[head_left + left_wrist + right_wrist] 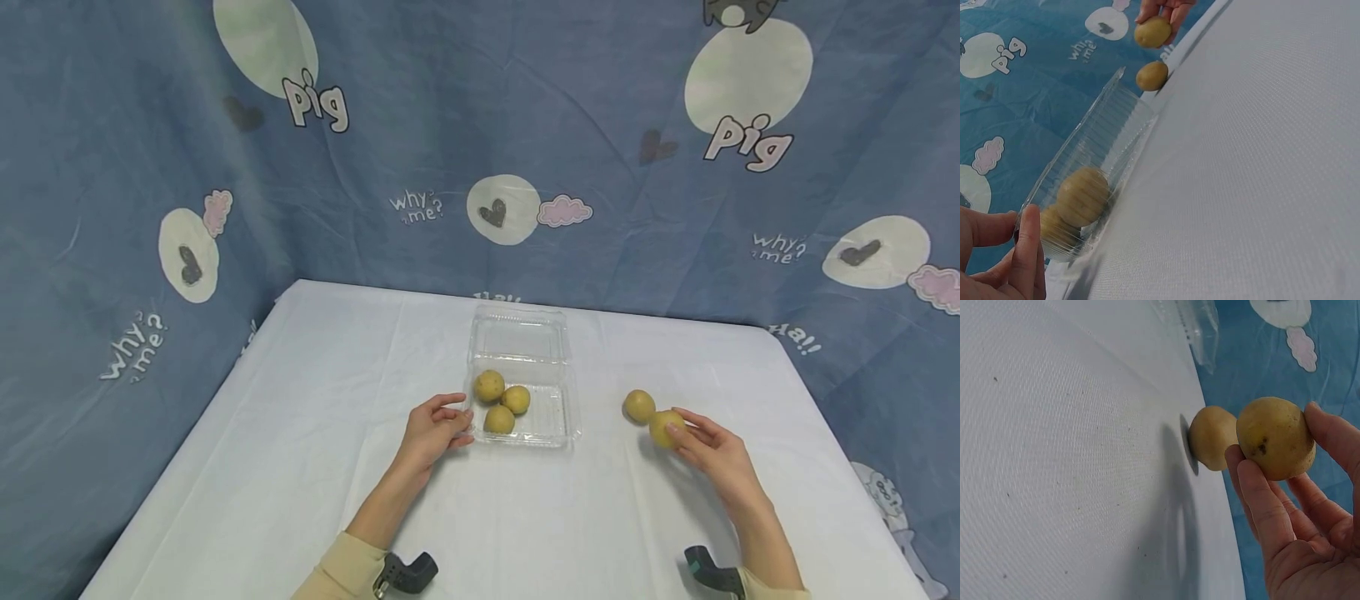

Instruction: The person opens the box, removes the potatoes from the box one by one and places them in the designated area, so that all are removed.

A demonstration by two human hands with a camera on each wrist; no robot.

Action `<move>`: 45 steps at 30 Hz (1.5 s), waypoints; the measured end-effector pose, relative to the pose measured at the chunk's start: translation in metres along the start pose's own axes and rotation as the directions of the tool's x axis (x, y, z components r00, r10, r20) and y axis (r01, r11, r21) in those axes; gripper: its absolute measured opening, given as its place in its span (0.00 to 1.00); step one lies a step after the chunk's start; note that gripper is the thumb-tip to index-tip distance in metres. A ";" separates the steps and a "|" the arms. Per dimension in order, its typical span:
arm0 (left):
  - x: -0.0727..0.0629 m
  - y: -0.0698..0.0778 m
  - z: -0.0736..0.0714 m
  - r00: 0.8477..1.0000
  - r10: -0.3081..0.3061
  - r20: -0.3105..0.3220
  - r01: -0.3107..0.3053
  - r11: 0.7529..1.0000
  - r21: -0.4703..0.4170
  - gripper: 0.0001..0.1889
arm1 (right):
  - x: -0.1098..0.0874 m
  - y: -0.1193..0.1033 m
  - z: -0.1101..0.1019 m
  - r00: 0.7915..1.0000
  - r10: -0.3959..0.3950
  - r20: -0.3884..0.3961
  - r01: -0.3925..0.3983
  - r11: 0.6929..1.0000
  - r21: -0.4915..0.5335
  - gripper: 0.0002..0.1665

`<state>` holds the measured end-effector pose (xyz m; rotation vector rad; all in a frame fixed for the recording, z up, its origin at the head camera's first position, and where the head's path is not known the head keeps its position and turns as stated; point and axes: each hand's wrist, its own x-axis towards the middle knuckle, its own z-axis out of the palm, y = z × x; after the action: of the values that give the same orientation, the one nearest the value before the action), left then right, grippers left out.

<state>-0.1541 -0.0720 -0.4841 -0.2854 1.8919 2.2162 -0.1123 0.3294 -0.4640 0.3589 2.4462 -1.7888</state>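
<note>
My left hand [435, 430] pinches the rim at the left side of a clear plastic clamshell box [551, 417], seen close up in the left wrist view. Its hinged lid [519, 337] lies folded back. Three round yellow fruits, one of them nearest the front [499, 420], sit in the left part of the base. Held between thumb and fingers of my right hand [716, 454] is another round yellow fruit [1275, 437], raised above the table and marked by a dark spot. Just behind it, one more yellow fruit [639, 406] rests on the table.
A white cloth covers the table [525, 517]. Behind and at the sides hangs a blue printed curtain [420, 125], close against the table's back edge. Dark camera mounts [408, 573] are strapped to both wrists.
</note>
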 end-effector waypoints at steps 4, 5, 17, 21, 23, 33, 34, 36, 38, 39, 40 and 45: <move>-0.001 0.001 0.000 1.000 -0.006 -0.005 0.006 1.000 0.003 0.21 | 0.002 0.003 -0.002 1.000 0.002 -0.004 -0.002 1.000 0.024 0.42; -0.002 0.001 0.000 1.000 -0.008 -0.005 0.008 1.000 0.004 0.21 | 0.003 0.004 -0.002 1.000 0.001 -0.005 -0.001 0.999 0.035 0.42; -0.002 0.002 0.001 1.000 -0.001 -0.004 0.001 1.000 0.020 0.21 | 0.011 0.007 -0.010 0.999 0.015 -0.034 -0.012 0.997 0.072 0.43; -0.001 0.001 0.001 1.000 -0.003 -0.007 0.003 1.000 0.024 0.20 | 0.013 0.008 -0.011 0.999 0.025 -0.043 -0.024 0.999 0.032 0.44; 0.000 0.001 0.001 1.000 -0.005 -0.008 0.005 1.000 0.022 0.20 | 0.015 0.008 -0.010 0.998 0.033 -0.052 -0.033 0.999 0.012 0.45; -0.001 0.000 0.000 1.000 0.000 -0.007 0.000 1.000 0.025 0.20 | 0.019 0.012 -0.008 0.991 0.095 -0.091 -0.107 0.984 -0.139 0.46; -0.001 0.000 0.000 1.000 0.003 -0.006 -0.003 1.000 0.025 0.20 | 0.019 0.012 -0.009 0.991 0.099 -0.093 -0.112 0.983 -0.148 0.47; -0.001 -0.001 0.000 1.000 0.006 -0.005 -0.006 1.000 0.024 0.20 | 0.019 0.012 -0.009 0.991 0.103 -0.090 -0.117 0.981 -0.155 0.47; -0.001 -0.001 0.000 1.000 0.011 -0.004 -0.011 1.000 0.025 0.20 | 0.020 0.012 -0.009 0.991 0.105 -0.088 -0.119 0.979 -0.166 0.47; -0.001 -0.001 0.000 1.000 0.011 -0.004 -0.011 1.000 0.024 0.21 | 0.020 0.012 -0.009 0.991 0.103 -0.085 -0.116 0.979 -0.170 0.47; -0.001 -0.001 -0.001 1.000 0.014 -0.003 -0.014 1.000 0.027 0.21 | 0.021 0.012 -0.009 0.992 0.100 -0.082 -0.113 0.978 -0.174 0.47; -0.002 -0.002 -0.001 1.000 0.007 -0.006 -0.006 1.000 0.026 0.21 | 0.025 0.014 -0.011 0.994 0.085 -0.068 -0.096 0.982 -0.164 0.47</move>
<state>-0.1520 -0.0723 -0.4853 -0.2821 1.9258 2.1956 -0.1322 0.3473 -0.4788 0.5075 2.5527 -1.5469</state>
